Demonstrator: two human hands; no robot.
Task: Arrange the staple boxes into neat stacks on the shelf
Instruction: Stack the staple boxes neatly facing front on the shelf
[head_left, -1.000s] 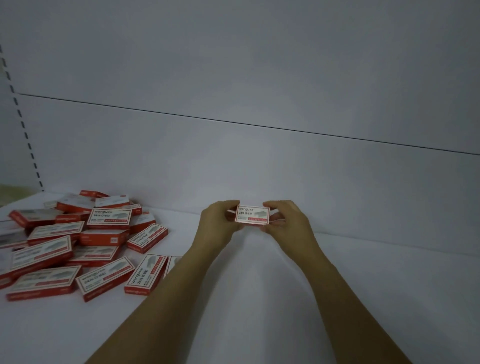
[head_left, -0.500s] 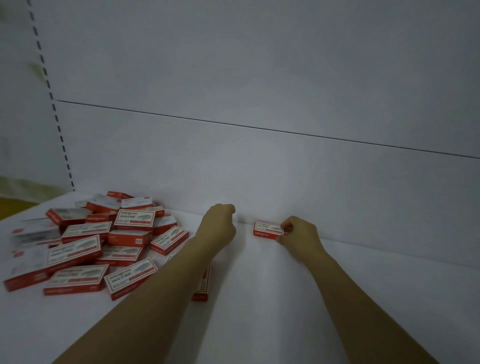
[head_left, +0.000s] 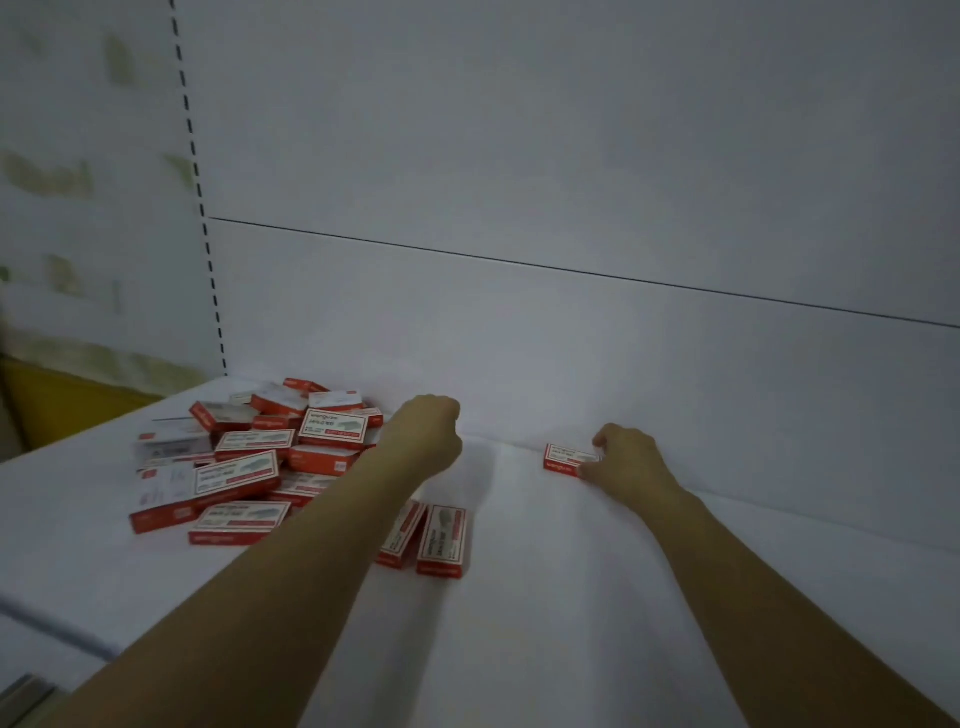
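A single red-and-white staple box (head_left: 566, 459) lies flat on the white shelf (head_left: 545, 597) close to the back wall. My right hand (head_left: 626, 460) pinches its right end with thumb and fingers. My left hand (head_left: 428, 431) hovers to the left of it with fingers curled and holds nothing. A loose pile of staple boxes (head_left: 249, 462) sits at the left of the shelf. Two more boxes (head_left: 441, 540) lie side by side just beside my left forearm.
The white back wall (head_left: 571, 338) rises right behind the placed box. A perforated upright (head_left: 210, 270) marks the left end of the bay, with a yellow surface (head_left: 57, 400) beyond it. The shelf's front edge (head_left: 52, 618) runs at lower left.
Both hands held the box in the air a second ago. The box now lies on the shelf by the wall, held only by my right hand; my left hand has let go.
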